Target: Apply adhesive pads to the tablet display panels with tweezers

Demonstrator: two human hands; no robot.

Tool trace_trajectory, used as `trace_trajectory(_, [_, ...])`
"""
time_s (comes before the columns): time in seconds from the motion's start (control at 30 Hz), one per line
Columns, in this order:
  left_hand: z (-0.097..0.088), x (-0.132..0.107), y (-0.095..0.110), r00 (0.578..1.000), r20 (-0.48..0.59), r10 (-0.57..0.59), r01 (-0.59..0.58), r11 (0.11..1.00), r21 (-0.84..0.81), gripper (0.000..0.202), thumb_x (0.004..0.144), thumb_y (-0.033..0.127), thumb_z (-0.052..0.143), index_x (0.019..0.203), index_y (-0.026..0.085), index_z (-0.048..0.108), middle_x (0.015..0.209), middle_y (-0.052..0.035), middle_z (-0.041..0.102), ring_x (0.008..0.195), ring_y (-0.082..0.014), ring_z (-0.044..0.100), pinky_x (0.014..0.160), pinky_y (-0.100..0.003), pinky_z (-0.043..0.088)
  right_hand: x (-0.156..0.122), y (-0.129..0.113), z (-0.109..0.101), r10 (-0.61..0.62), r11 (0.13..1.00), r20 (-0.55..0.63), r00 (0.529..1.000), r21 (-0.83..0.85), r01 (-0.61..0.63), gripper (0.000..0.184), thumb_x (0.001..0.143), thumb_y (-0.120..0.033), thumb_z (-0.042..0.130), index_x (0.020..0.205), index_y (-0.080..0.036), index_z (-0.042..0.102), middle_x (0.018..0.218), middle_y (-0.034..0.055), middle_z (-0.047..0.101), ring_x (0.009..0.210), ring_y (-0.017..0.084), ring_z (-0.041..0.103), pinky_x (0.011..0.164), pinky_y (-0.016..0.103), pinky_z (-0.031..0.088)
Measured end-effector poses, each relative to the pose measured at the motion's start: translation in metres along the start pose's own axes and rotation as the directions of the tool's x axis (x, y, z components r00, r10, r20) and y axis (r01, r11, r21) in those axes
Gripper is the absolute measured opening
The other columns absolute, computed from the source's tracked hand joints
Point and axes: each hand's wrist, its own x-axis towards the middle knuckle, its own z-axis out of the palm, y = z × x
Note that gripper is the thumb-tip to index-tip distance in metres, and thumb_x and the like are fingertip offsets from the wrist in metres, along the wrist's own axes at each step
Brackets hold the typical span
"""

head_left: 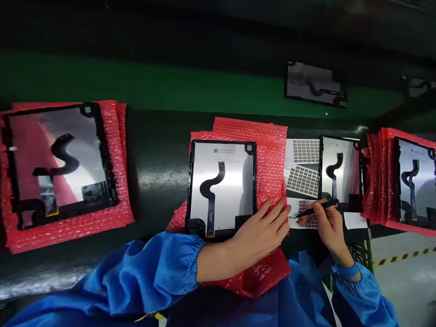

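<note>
The dark bench (153, 172) runs across the view with a green belt (170, 88) behind it. The centre panel (223, 186) lies back-up on red bubble wrap (269, 150). Its long axis runs away from the person, and its black flex cable ends at the near edge. More panels lie at the far left (57, 163), just right of the sheets (339, 170) and on the right-hand stack (415, 181).

Between the centre panel and its right neighbour lie white sheets of grey pads (302, 179). The nearest sheet (306, 213) is under the tool.

The left hand (262, 231) lies flat and empty on the bubble wrap, fingers stretched towards that sheet. The right hand (329, 227) is closed in a pen grip on a slim black tool (315, 209). The tool lies nearly level, left to right, with its tip pointing left and resting on the nearest sheet.

By my reading, no pad is lifted yet, and I see no grey pad on the centre panel.
</note>
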Motion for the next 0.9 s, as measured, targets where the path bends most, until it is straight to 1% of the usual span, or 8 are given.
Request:
trace_trajectory(0.17, [-0.042,-0.011,-0.001,0.994,-0.107,-0.005,0.002,1.0,-0.027,0.06,0.104,0.051,0.056,0.147,0.008,0.059,0.156,-0.0174,0.059,0.143,-0.0349,0.055,0.119,-0.048,0.039,0.017,-0.027,0.004,-0.06,0.996,-0.067,0.996,0.06,0.064,0.032,0.103,-0.054,0.064,0.091,-0.024,0.065,0.07,0.0024,0.079,0.052,0.024,0.075,0.053,0.037,0.064])
trace_trajectory(0.23, [-0.059,-0.019,-0.006,0.988,-0.14,-0.066,0.061,0.997,-0.039,0.054,0.106,0.053,0.052,0.132,0.008,0.067,0.127,-0.0164,0.075,0.118,-0.0315,0.07,0.107,-0.046,0.047,0.031,-0.044,0.018,-0.124,0.987,-0.065,0.99,0.092,0.129,0.033,0.103,-0.053,0.064,0.091,-0.023,0.065,0.068,0.0023,0.078,0.05,0.023,0.074,0.054,0.037,0.064])
trace_trajectory(0.3, [-0.066,-0.026,-0.016,0.977,-0.108,-0.181,0.181,0.983,-0.01,0.05,0.105,0.053,0.053,0.118,0.008,0.069,0.096,-0.014,0.078,0.09,-0.0291,0.074,0.098,-0.046,0.05,0.047,-0.063,0.041,-0.169,0.978,-0.039,0.985,0.115,0.173,0.034,0.102,-0.055,0.066,0.091,-0.022,0.064,0.064,0.0019,0.076,0.05,0.023,0.075,0.053,0.036,0.064])
trace_trajectory(0.37, [-0.062,-0.032,-0.029,0.966,-0.051,-0.254,0.257,0.964,0.06,0.051,0.101,0.048,0.062,0.125,0.003,0.066,0.081,-0.013,0.077,0.074,-0.0283,0.073,0.101,-0.05,0.048,0.061,-0.08,0.07,-0.19,0.975,0.005,0.982,0.116,0.188,0.036,0.1,-0.057,0.068,0.092,-0.023,0.063,0.063,0.0017,0.076,0.051,0.024,0.076,0.052,0.035,0.064])
trace_trajectory(0.47, [-0.05,-0.037,-0.047,0.969,-0.003,-0.247,0.246,0.962,0.121,0.065,0.094,0.034,0.071,0.144,-0.005,0.055,0.085,-0.0168,0.08,0.07,-0.0281,0.075,0.11,-0.054,0.042,0.078,-0.099,0.114,-0.194,0.979,0.082,0.978,0.08,0.188,0.039,0.098,-0.062,0.067,0.092,-0.023,0.061,0.063,0.0021,0.076,0.053,0.024,0.078,0.05,0.033,0.064])
trace_trajectory(0.63, [-0.046,-0.047,-0.065,0.943,0.0,-0.333,0.332,0.94,0.073,0.074,0.09,0.028,0.072,0.151,-0.005,0.048,0.091,-0.0185,0.081,0.078,-0.0299,0.077,0.109,-0.054,0.042,0.094,-0.112,0.165,-0.166,0.986,0.206,0.964,0.051,0.159,0.045,0.097,-0.067,0.064,0.093,-0.022,0.062,0.068,0.0043,0.079,0.056,0.024,0.079,0.049,0.032,0.064])
trace_trajectory(0.77, [-0.049,-0.059,-0.076,0.918,0.099,-0.385,0.379,0.923,0.071,0.096,0.086,0.041,0.077,0.157,-0.011,0.038,0.082,-0.0145,0.081,0.063,-0.0294,0.073,0.116,-0.062,0.035,0.101,-0.115,0.196,-0.136,0.991,0.252,0.958,0.035,0.131,0.05,0.095,-0.071,0.065,0.093,-0.021,0.065,0.071,0.0071,0.08,0.058,0.025,0.079,0.05,0.033,0.065])
trace_trajectory(0.9, [-0.061,-0.066,-0.081,0.925,0.126,-0.357,0.355,0.934,0.044,0.102,0.085,0.054,0.077,0.155,-0.012,0.042,0.093,-0.0207,0.081,0.079,-0.0356,0.077,0.117,-0.067,0.033,0.103,-0.111,0.216,-0.119,0.993,0.28,0.953,0.012,0.12,0.052,0.093,-0.073,0.066,0.094,-0.021,0.065,0.072,0.0079,0.081,0.061,0.027,0.08,0.057,0.038,0.069])
